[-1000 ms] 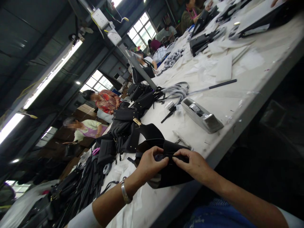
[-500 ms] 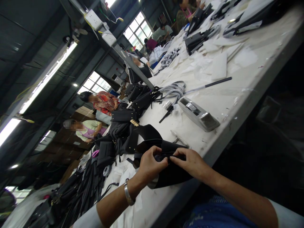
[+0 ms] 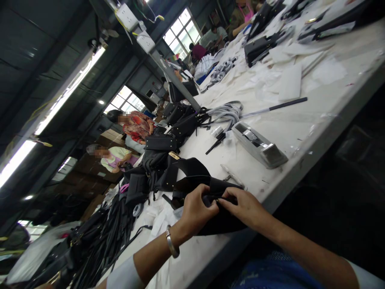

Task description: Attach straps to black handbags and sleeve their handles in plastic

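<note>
A black bag (image 3: 222, 222) lies at the near edge of the white table, under both my hands. My left hand (image 3: 197, 208), with a silver bangle at its wrist, pinches the bag's dark material between thumb and fingers. Close beside it, my right hand (image 3: 243, 206) grips the same bag with thumb and fingertips, where a small gold-coloured spot shows. The two thumbs nearly meet. A black flap (image 3: 192, 170) of the bag or of one next to it rises beyond my hands. The exact part under my fingertips is too dark to make out.
A grey tape dispenser (image 3: 260, 146) stands to the right on the table (image 3: 325, 108), with a pen-like tool (image 3: 231, 174) nearer my hands. Black bags (image 3: 159, 144) and straps (image 3: 102, 237) pile up at left. A metal post (image 3: 177, 80) rises behind. Several people work farther off.
The whole view has shifted slightly, so the table and lights appear farther right. Both hands keep their hold on the bag, whose lower part now shows less below my left hand.
</note>
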Tool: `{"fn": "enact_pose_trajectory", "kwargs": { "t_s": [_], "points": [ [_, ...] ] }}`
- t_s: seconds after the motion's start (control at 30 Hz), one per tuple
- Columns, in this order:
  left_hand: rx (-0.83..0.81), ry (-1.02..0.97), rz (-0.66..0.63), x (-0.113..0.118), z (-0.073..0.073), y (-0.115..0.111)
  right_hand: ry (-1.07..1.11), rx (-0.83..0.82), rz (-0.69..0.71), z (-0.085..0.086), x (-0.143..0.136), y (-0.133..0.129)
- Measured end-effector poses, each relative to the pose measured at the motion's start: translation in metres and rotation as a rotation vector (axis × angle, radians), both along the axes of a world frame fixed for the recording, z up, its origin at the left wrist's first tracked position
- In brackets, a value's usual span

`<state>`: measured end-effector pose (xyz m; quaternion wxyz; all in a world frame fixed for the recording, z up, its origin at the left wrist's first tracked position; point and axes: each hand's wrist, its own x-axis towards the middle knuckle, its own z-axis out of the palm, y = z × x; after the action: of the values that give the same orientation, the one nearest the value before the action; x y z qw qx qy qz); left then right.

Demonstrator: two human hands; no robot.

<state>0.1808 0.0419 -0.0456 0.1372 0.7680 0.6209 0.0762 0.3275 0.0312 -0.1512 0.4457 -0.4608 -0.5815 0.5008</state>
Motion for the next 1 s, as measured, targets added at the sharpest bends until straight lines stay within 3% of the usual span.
{"fn": "enact_pose_trajectory", "kwargs": {
  "t_s": [0.07,0.2,0.33,0.47,0.53,0.6,0.7,0.77,0.87,1.0],
  "points": [
    [-0.056,0.021,-0.074,-0.003,0.011,0.006,-0.053,0.008,0.011,0.005,0.006,0.000],
    [-0.209,-0.083,-0.254,-0.021,0.045,0.017,-0.239,0.043,0.060,0.012,0.022,0.000],
    [-0.161,-0.157,-0.223,-0.056,0.066,0.010,-0.428,0.181,0.047,0.010,0.038,0.006],
    [-0.161,-0.111,-0.220,-0.076,0.055,-0.001,-0.493,0.481,-0.088,0.025,0.037,0.019],
    [-0.111,-0.165,-0.230,-0.073,0.048,0.000,-0.486,0.640,-0.047,0.042,0.026,0.028],
    [-0.031,-0.257,-0.260,-0.065,0.045,0.003,-0.494,0.735,0.084,0.060,0.013,0.036],
    [0.061,-0.371,-0.292,-0.057,0.050,0.007,-0.513,0.687,0.229,0.077,-0.001,0.047],
    [0.062,-0.423,-0.271,-0.065,0.055,0.006,-0.507,0.607,0.262,0.082,-0.002,0.052],
    [-0.013,-0.510,-0.238,-0.098,0.054,-0.002,-0.514,0.545,0.235,0.082,0.008,0.057],
    [-0.129,-0.511,-0.199,-0.159,0.037,-0.014,-0.571,0.508,0.126,0.079,0.021,0.062]
  ]
}}
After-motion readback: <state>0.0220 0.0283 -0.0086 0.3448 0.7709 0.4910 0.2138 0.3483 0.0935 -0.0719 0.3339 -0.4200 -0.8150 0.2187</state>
